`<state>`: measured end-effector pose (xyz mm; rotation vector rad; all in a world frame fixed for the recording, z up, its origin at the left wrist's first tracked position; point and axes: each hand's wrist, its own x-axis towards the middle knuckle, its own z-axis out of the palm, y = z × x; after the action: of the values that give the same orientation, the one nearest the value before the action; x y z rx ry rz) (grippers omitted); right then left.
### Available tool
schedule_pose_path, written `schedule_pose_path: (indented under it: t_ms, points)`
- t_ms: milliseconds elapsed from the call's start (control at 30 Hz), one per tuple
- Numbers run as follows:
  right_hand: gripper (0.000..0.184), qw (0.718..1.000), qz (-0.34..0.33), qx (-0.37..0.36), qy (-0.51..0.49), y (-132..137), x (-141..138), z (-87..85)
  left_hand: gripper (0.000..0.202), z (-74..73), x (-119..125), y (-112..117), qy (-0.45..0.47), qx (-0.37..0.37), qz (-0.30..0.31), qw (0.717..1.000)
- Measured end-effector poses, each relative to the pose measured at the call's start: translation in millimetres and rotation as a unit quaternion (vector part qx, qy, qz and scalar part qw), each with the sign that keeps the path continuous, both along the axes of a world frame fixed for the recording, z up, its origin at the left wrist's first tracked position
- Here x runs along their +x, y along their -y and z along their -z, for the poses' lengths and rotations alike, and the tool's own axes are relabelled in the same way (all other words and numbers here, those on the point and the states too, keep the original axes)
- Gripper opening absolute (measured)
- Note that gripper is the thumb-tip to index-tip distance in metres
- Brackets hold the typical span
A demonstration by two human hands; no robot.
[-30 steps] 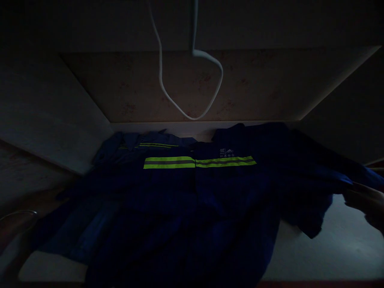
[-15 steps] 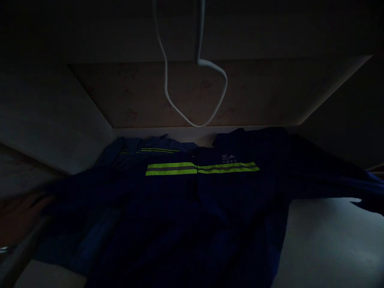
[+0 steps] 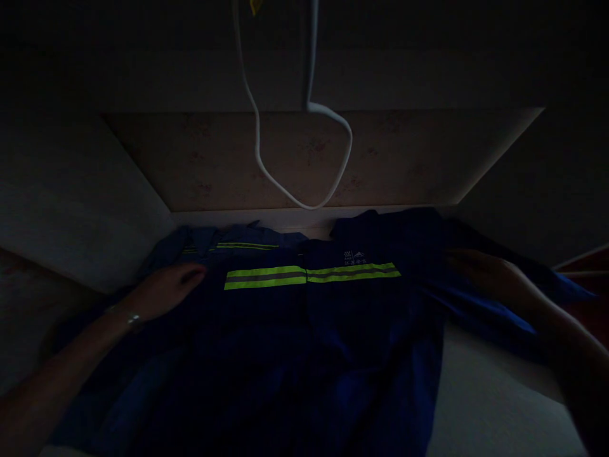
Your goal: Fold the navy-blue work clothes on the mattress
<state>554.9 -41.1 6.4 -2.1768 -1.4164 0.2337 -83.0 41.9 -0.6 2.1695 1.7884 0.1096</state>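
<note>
A dark blue work jacket (image 3: pixel 295 336) lies spread out front side up, with a yellow-green and grey reflective stripe across its chest and a small white print above the stripe. My left hand (image 3: pixel 169 289) is at the jacket's left shoulder area, its fingers loosely bent with a dark gap between thumb and forefinger. Over the right shoulder and sleeve is my right hand (image 3: pixel 483 273), fingers reaching inward and dim in the poor light. Neither hand visibly grips the cloth. A bracelet shows on my left wrist.
A second blue garment (image 3: pixel 247 238) with thin yellow stripes lies behind and under the jacket at left. A white cable (image 3: pixel 257 136) hangs in a loop above. Pale panels (image 3: pixel 504 158) close in the sides, with a patterned back panel (image 3: pixel 314 158). Pale surface (image 3: pixel 495 387) lies at lower right.
My left hand has moved inward from the left sleeve's end to the shoulder area. My right hand has come into view over the right sleeve, which now lies lower and more slack.
</note>
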Motion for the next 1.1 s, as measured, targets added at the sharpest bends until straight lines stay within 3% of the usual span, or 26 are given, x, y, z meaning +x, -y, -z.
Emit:
schedule_pose_path:
  t_ms: [100, 200, 267, 333, 433, 500, 567, 633, 700, 767, 833, 900, 967, 1033, 1100]
  points:
    - [0.044, 0.98, -0.171, -0.082, 0.063, -50.1, -38.2, 14.9, 0.057, 17.8, 66.8, -47.3, 0.01, 0.007, 0.038, 0.999]
    - [0.048, 0.959, -0.238, -0.107, 0.114, -96.9, -81.0, 38.9, 0.062, 41.9, 112.5, -74.2, -0.023, -0.008, 0.067, 0.997]
    - [0.061, 0.939, -0.26, -0.151, 0.167, -114.9, -101.1, 52.4, 0.059, 54.3, 128.4, -78.9, -0.041, -0.025, 0.076, 0.996]
    - [0.062, 0.923, -0.264, -0.189, 0.206, -120.8, -112.3, 58.8, 0.049, 58.7, 134.8, -75.0, -0.057, -0.032, 0.079, 0.995]
    - [0.038, 0.915, -0.283, -0.189, 0.216, -109.0, -116.1, 55.3, 0.035, 49.5, 131.4, -56.1, -0.068, 0.0, 0.09, 0.994]
    - [0.034, 0.915, -0.298, -0.15, 0.227, -88.0, -113.0, 50.6, 0.029, 40.3, 122.6, -34.8, -0.068, 0.084, 0.12, 0.987]
    - [0.037, 0.912, -0.305, -0.104, 0.253, -58.4, -106.6, 49.7, 0.029, 36.1, 110.4, -7.7, -0.076, 0.183, 0.173, 0.965]
    - [0.032, 0.904, -0.324, -0.091, 0.265, -25.8, -98.4, 53.2, 0.029, 39.1, 97.6, 21.1, -0.083, 0.22, 0.242, 0.941]
    - [0.025, 0.895, -0.364, -0.129, 0.223, 1.7, -91.3, 56.1, 0.025, 44.9, 88.4, 46.2, -0.07, 0.151, 0.297, 0.94]
    - [0.024, 0.89, -0.386, -0.179, 0.166, 17.9, -89.7, 52.3, 0.023, 46.9, 86.6, 63.6, -0.047, 0.059, 0.311, 0.948]
    - [0.025, 0.904, -0.363, -0.186, 0.126, 22.0, -97.5, 39.4, 0.03, 42.0, 94.4, 74.0, -0.016, 0.026, 0.278, 0.96]
    - [0.029, 0.935, -0.315, -0.139, 0.082, 19.1, -115.9, 21.5, 0.034, 33.0, 110.9, 81.7, 0.032, 0.045, 0.223, 0.973]
    - [0.039, 0.949, -0.295, -0.107, 0.026, 17.2, -141.3, 7.3, 0.031, 26.8, 132.2, 92.3, 0.073, 0.04, 0.185, 0.979]
    - [0.051, 0.935, -0.331, -0.125, 0.003, 22.1, -167.1, 4.7, 0.048, 29.1, 152.9, 107.2, 0.066, -0.002, 0.175, 0.982]
    - [0.072, 0.904, -0.391, -0.17, 0.022, 33.8, -187.4, 16.4, 0.079, 40.7, 168.4, 123.1, 0.019, -0.053, 0.182, 0.982]
